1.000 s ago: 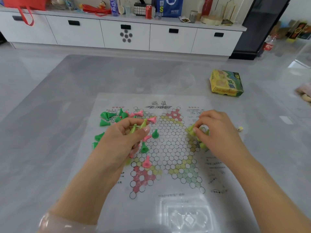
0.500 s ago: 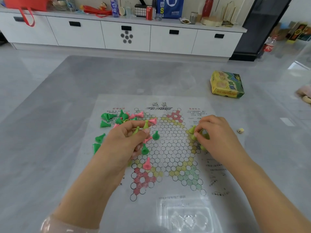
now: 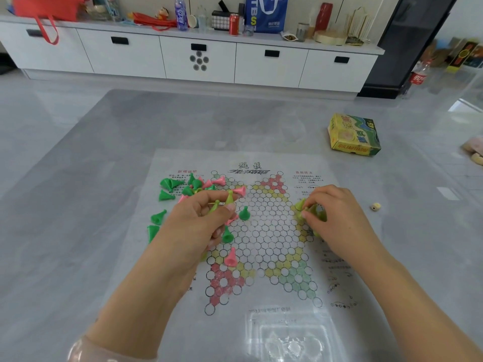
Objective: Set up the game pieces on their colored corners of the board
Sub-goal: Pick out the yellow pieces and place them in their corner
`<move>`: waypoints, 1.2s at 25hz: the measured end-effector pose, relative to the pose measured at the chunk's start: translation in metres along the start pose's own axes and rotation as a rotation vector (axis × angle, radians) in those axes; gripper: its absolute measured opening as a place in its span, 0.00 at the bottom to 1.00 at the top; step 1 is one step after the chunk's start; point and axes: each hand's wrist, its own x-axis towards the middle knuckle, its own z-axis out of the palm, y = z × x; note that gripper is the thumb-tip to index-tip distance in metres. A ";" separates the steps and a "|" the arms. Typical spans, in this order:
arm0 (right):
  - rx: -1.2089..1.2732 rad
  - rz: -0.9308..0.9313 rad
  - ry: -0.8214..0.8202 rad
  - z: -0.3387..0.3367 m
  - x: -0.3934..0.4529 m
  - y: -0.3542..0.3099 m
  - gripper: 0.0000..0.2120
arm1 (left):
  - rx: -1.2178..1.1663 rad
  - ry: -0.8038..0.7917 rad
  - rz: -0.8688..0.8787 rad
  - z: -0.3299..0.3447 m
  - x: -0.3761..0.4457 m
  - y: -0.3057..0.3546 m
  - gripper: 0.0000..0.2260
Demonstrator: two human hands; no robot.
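A paper Chinese-checkers board lies flat on the grey table. My left hand hovers over its left side, fingers closed on several yellow-green pieces. My right hand rests at the board's right yellow corner, pinching a yellow-green piece among a small cluster there. Loose green pieces and pink pieces lie scattered at the upper left. One green piece and one pink piece stand on the board.
A yellow-green game box sits on the table at the far right. A small die lies right of the board. A clear plastic tray is at the near edge. White cabinets stand beyond the table.
My right hand has shifted slightly inward over the yellow corner cluster. My left hand keeps its hold on the yellow-green pieces with almost no movement.
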 end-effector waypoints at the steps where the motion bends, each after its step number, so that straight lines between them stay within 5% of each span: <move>1: 0.006 -0.001 -0.001 -0.001 0.000 0.000 0.04 | 0.004 -0.006 0.003 0.000 0.000 -0.001 0.06; 30: -0.005 0.002 -0.011 -0.003 0.000 0.001 0.04 | 0.016 -0.019 0.000 0.002 0.000 -0.002 0.05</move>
